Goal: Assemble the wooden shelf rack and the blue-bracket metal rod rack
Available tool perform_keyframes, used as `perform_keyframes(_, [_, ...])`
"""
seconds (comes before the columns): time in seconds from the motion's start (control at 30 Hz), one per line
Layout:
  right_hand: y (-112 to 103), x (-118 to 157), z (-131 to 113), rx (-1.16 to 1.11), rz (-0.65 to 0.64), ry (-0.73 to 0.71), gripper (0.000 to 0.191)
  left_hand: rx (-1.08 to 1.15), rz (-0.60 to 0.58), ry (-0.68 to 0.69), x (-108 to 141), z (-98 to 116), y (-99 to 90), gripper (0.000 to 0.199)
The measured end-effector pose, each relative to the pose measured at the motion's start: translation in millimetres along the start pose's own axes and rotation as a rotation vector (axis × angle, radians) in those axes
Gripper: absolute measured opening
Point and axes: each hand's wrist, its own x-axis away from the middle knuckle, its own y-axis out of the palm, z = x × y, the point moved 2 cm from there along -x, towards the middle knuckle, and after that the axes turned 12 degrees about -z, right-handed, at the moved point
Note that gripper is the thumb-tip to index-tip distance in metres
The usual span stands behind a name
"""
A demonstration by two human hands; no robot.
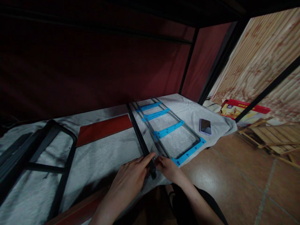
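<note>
Left hand (131,173) clamped on slim black bar (138,132), near its closer end; right hand (168,168) just beside it, grip unclear. Bar long, straight, stretching across grey cloth (105,153). Blue-slatted rack (168,129) crowds its right side, red-brown board (105,128) its left; black frame (47,167) farther left, phone (205,126) right of rack.

One head-worn view — close, facing forward and down.
</note>
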Motion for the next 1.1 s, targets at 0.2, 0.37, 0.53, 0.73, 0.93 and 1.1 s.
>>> perform_keyframes(0.2, [30, -3, 1, 0.259, -0.078, 0.071, 0.033, 0.025, 0.012, -0.045, -1, 3, -2.4, 0.055])
perform_keyframes(0.37, [29, -7, 4, 0.154, -0.077, 0.142, 0.027, 0.061, 0.026, -0.052, 2, 3, -5.8, 0.055])
perform_keyframes(0.53, [30, -9, 8, -0.180, -0.153, 0.173, 0.023, 0.080, 0.028, -0.099, 6, 1, -10.3, 0.055])
perform_keyframes(0.73, [34, -8, 14, -0.279, -0.139, 0.124, 0.019, 0.087, 0.031, -0.068, 4, 1, -10.4, 0.055])
perform_keyframes(0.93, [27, -4, 7, -0.101, -0.120, 0.114, 0.019, 0.077, 0.043, -0.063, 4, 2, -12.7, 0.055])
perform_keyframes(1.1, [18, -5, -2, 0.134, -0.113, 0.043, 0.016, 0.100, 0.059, -0.056, 5, 3, -15.9, 0.053])
